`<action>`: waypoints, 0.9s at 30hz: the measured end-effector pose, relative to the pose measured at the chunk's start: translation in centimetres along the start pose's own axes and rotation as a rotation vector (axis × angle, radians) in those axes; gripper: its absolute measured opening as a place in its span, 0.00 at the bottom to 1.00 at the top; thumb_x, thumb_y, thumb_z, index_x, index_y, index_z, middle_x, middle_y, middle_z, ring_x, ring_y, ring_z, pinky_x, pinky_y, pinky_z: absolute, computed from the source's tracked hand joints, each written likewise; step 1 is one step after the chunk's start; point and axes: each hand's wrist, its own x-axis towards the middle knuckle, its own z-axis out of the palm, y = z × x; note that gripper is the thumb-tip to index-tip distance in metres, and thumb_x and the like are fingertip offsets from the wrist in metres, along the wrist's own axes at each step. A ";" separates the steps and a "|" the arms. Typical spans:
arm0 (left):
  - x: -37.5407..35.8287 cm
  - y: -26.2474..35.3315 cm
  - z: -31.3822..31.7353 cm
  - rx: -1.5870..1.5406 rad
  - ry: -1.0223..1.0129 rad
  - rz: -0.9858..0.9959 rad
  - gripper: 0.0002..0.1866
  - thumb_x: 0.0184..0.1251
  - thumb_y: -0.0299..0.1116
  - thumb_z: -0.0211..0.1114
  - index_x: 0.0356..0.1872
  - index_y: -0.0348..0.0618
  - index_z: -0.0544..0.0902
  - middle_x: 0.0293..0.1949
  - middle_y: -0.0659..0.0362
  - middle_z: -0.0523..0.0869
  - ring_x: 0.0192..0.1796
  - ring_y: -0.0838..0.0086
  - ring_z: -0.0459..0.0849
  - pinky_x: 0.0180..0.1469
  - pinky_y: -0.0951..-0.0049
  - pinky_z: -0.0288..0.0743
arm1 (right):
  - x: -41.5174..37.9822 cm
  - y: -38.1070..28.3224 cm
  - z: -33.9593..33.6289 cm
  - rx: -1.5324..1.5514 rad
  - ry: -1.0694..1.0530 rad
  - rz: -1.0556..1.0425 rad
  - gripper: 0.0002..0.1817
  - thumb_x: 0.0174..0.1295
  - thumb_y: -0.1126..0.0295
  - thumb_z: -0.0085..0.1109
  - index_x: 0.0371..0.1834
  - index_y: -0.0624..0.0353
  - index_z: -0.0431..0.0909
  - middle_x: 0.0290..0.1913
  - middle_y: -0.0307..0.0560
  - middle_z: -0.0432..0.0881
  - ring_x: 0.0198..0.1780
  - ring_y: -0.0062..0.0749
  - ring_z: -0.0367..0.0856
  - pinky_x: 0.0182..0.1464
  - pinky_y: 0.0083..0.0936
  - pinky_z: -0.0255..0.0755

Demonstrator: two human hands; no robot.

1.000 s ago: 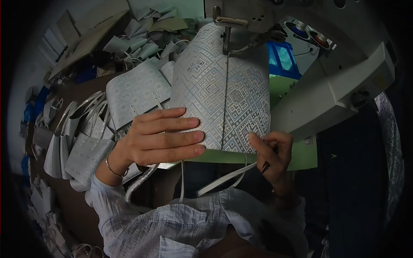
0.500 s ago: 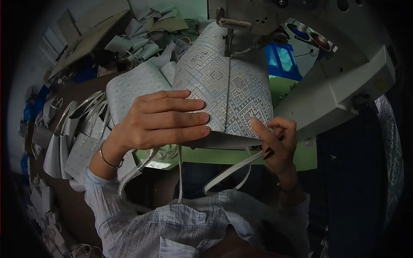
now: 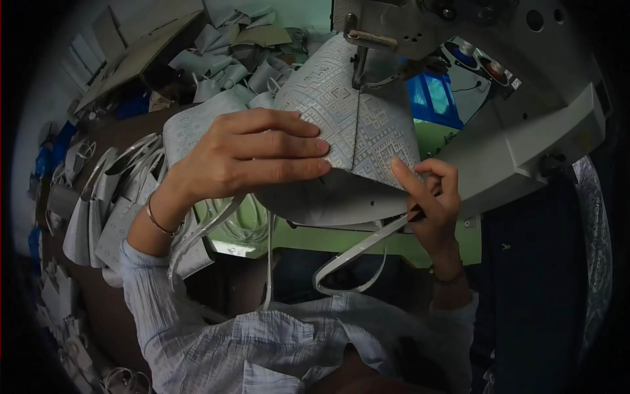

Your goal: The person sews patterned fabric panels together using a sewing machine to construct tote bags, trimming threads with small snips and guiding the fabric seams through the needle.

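A pale grey-blue patterned bag [image 3: 328, 125] lies under the needle and presser foot [image 3: 358, 75] of a sewing machine, a dark seam line running from the foot to its open rim. My left hand [image 3: 262, 148] grips its left side, fingers stretched across the outside and thumb hidden below. At the right rim my right hand [image 3: 433, 197] pinches the edge between thumb and curled fingers, with a small dark object partly showing in the palm. The plain pale inside [image 3: 341, 200] shows beneath the lifted rim. Light strap handles [image 3: 357, 253] hang in loops toward my body.
The machine arm [image 3: 538, 138] rises on the right, with thread spools [image 3: 492, 69] behind. On the left lie another patterned piece [image 3: 187, 128] and a stack of strapped bags [image 3: 118, 203]. Fabric pieces [image 3: 236, 49] heap at the back, near a blue container [image 3: 433, 98].
The bag's rim has risen, showing more of its inside. Both hands have shifted up and slightly right with it. The strap loops have swung a little.
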 end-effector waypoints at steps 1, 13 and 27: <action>0.1 -0.2 0.0 0.004 0.008 0.010 0.15 0.53 0.26 0.69 0.44 0.49 0.87 0.44 0.62 0.88 0.50 0.66 0.85 0.55 0.62 0.83 | 0.2 0.1 0.0 -0.005 0.002 0.002 0.29 0.42 0.74 0.71 0.53 0.41 0.85 0.41 0.36 0.71 0.26 0.21 0.62 0.26 0.18 0.63; 0.8 -2.1 0.0 0.018 0.017 -0.006 0.15 0.51 0.25 0.67 0.42 0.46 0.87 0.42 0.61 0.88 0.46 0.65 0.86 0.47 0.67 0.84 | 2.1 1.2 0.3 0.022 0.004 0.039 0.34 0.37 0.82 0.66 0.53 0.41 0.85 0.40 0.38 0.73 0.25 0.23 0.62 0.24 0.21 0.61; 1.4 -4.9 0.2 -0.046 -0.010 -0.038 0.19 0.45 0.18 0.66 0.43 0.41 0.87 0.43 0.57 0.87 0.47 0.62 0.85 0.48 0.66 0.82 | 3.8 2.3 0.5 0.064 -0.049 0.100 0.39 0.35 0.85 0.67 0.56 0.40 0.83 0.42 0.40 0.75 0.25 0.25 0.64 0.25 0.25 0.63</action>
